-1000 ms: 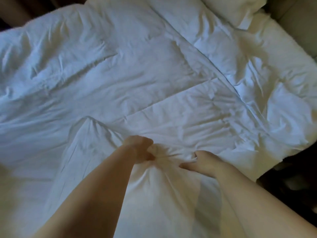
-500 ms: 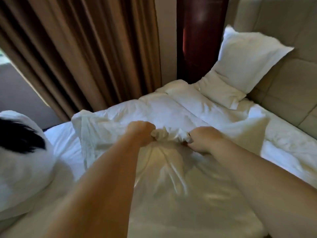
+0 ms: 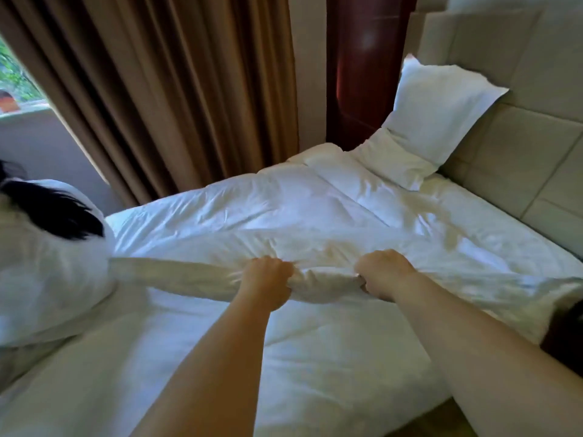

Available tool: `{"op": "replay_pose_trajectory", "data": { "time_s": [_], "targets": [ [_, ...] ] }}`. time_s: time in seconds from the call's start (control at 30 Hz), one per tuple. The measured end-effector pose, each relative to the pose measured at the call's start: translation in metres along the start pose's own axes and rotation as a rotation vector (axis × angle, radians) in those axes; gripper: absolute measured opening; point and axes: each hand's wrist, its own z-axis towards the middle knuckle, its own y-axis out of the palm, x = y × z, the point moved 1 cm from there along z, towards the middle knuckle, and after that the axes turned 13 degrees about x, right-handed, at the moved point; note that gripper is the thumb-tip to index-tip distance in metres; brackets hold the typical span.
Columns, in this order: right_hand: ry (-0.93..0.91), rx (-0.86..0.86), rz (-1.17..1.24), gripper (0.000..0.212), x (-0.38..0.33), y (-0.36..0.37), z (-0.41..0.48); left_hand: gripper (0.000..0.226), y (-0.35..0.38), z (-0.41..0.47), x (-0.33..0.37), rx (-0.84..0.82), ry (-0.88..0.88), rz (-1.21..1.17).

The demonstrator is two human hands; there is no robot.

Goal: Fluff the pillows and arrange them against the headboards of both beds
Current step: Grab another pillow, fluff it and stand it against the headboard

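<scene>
Both of my hands grip the bunched edge of a white pillow [image 3: 325,283] held across the bed. My left hand [image 3: 268,279] and my right hand [image 3: 385,272] are fists a short way apart, with fabric gathered between them. The pillow's edge stretches out blurred to the left and right. A second white pillow [image 3: 438,111] stands upright against the beige padded headboard [image 3: 520,159] at the far right. A smaller pillow [image 3: 388,159] leans in front of it.
A rumpled white duvet [image 3: 284,209] covers the bed. A person in white [image 3: 47,263] is at the left edge, close to the pillow's left end. Brown curtains [image 3: 173,89] and a dark wood panel [image 3: 362,74] stand behind the bed.
My view rose from the duvet to the headboard and curtains. Both hands closed on the pillow, lifted it up, and now it has swung down low and flat over the bed.
</scene>
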Motion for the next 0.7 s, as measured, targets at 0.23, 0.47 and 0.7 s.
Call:
{"op": "replay_pose_trajectory", "data": {
  "time_s": [0.23,0.47,0.7],
  "targets": [
    [0.004,-0.210,-0.013,0.029,0.011,0.086,-0.054,0.021,0.072,-0.025,0.058,-0.345,-0.001,-0.089],
    [0.243,-0.208,0.112,0.036,0.064,0.091,-0.072,0.027,0.055,0.034,0.083,-0.371,-0.032,-0.073],
    [0.563,-0.297,0.338,0.034,0.124,0.147,-0.068,0.029,0.093,0.117,0.158,-0.416,0.311,-0.050]
  ]
}}
